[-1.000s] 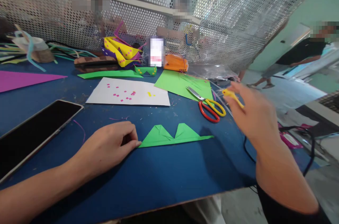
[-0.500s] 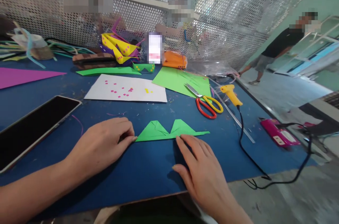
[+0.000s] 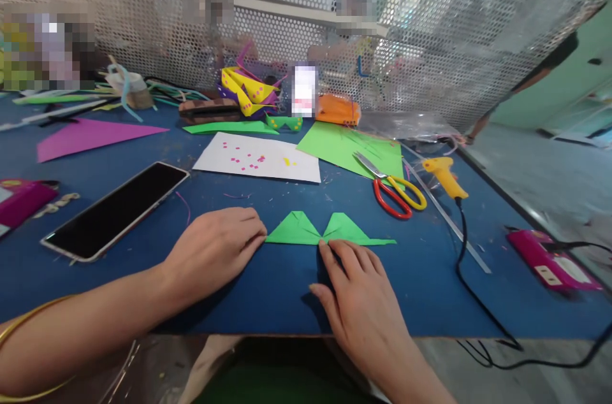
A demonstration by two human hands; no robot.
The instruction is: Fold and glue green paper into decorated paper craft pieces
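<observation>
A green folded paper (image 3: 297, 229) with two peaks and a narrow strip along its lower edge lies on the blue table in front of me. My left hand (image 3: 222, 245) has its fingers drawn together, pinching the paper's left tip. Over the lower edge, near the dip between the peaks, rest the fingertips of my right hand (image 3: 358, 286); its thumb is spread away and its fingers are stretched out. The strip's thin right end sticks out free past the right hand.
Scissors (image 3: 392, 187) and a yellow glue gun (image 3: 444, 176) with a black cord lie to the right, near a magenta power strip (image 3: 554, 262). A phone (image 3: 119, 209) lies at left. Behind are a white sheet (image 3: 268, 162), light-green paper (image 3: 354, 143), paper masks (image 3: 246, 88) and a metal mesh.
My view has swung left, so more of the table's left side shows. The right fingertips have slid slightly left along the paper's edge, to the dip. The left hand stays at the tip.
</observation>
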